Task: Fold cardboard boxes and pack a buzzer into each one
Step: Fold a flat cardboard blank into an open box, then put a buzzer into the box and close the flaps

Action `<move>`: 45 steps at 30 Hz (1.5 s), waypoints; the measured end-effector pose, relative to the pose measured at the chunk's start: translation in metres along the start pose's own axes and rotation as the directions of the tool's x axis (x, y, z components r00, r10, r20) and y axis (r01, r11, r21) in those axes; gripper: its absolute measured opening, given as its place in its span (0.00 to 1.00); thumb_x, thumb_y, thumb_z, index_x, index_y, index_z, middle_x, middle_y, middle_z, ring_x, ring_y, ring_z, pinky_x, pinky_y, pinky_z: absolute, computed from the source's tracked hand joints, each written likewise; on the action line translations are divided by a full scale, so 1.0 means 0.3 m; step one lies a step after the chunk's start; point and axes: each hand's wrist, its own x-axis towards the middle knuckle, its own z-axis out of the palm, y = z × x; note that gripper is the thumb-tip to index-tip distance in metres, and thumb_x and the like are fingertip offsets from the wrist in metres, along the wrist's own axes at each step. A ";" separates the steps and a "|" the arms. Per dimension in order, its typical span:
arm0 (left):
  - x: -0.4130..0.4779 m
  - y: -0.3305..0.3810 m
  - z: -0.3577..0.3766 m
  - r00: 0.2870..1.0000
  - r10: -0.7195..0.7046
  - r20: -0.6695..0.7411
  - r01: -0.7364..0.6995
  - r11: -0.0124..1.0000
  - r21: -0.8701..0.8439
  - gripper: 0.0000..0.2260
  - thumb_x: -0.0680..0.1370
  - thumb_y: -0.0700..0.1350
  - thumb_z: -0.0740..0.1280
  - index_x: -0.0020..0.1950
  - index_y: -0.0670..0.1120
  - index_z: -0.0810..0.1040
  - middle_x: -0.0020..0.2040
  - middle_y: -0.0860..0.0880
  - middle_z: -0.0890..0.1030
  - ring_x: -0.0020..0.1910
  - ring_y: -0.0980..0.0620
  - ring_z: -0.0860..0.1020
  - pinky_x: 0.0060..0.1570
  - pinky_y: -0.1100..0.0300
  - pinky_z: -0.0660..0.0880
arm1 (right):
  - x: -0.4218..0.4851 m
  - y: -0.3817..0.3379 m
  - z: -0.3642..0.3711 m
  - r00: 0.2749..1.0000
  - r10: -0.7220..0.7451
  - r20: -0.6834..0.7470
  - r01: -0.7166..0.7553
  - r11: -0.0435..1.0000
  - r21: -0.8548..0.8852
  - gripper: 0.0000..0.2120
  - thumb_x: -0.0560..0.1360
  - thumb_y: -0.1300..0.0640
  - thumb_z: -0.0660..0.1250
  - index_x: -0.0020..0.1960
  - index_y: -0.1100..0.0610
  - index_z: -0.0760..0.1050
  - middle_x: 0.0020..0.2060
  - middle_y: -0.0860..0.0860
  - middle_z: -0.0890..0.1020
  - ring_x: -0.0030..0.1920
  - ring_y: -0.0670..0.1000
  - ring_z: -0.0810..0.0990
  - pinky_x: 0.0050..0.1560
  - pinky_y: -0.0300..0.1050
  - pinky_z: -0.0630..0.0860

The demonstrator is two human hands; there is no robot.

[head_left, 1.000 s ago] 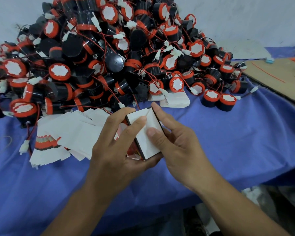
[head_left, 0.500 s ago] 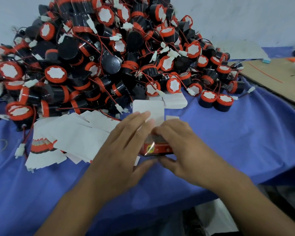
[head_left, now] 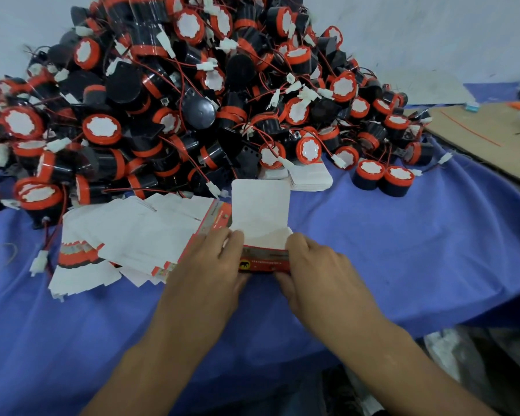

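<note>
A small cardboard box (head_left: 263, 261) with a red printed side stands on the blue cloth, its white top flap (head_left: 260, 210) raised. My left hand (head_left: 207, 271) grips its left side and my right hand (head_left: 315, 271) grips its right side, fingers curled over the open top. To the left lies a fanned stack of flat white box blanks (head_left: 126, 238). Behind rises a big heap of black-and-orange buzzers (head_left: 192, 94) with red wires and white plugs.
The blue cloth (head_left: 403, 253) covers the table, its front edge near my forearms. Two buzzers (head_left: 382, 178) stand apart at the right of the heap. A small pile of white blanks (head_left: 311, 178) lies behind the box. A brown cardboard sheet (head_left: 493, 139) lies at the far right.
The box was tilted flat-side-up between my hands; now it stands upright on the cloth with its flap open, and both hands have shifted to its sides.
</note>
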 end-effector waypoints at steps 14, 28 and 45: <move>0.004 -0.053 0.002 0.960 -0.218 0.175 0.278 0.806 -0.522 0.15 0.72 0.46 0.76 0.48 0.56 0.71 0.41 0.66 0.74 0.39 0.61 0.73 0.38 0.72 0.68 | 0.105 0.114 -0.038 0.989 -0.128 -0.069 0.145 0.850 0.506 0.14 0.84 0.49 0.56 0.46 0.56 0.69 0.40 0.47 0.74 0.44 0.50 0.72 0.46 0.46 0.68; -0.013 -0.098 0.007 0.959 -0.208 0.191 0.274 0.846 -0.457 0.18 0.72 0.57 0.73 0.56 0.61 0.68 0.51 0.65 0.67 0.54 0.66 0.68 0.47 0.78 0.65 | 0.385 0.067 -0.011 0.958 0.114 -0.265 0.056 0.826 0.561 0.12 0.81 0.60 0.64 0.45 0.63 0.82 0.41 0.56 0.82 0.40 0.51 0.78 0.44 0.50 0.75; -0.008 -0.071 -0.019 0.966 -0.184 0.179 0.246 0.861 -0.444 0.21 0.73 0.52 0.73 0.61 0.59 0.67 0.51 0.74 0.60 0.52 0.59 0.67 0.47 0.68 0.66 | 0.292 0.104 -0.200 0.959 0.266 -0.094 0.187 -0.349 0.918 0.20 0.79 0.64 0.62 0.31 0.51 0.64 0.25 0.46 0.69 0.31 0.47 0.71 0.65 0.62 0.75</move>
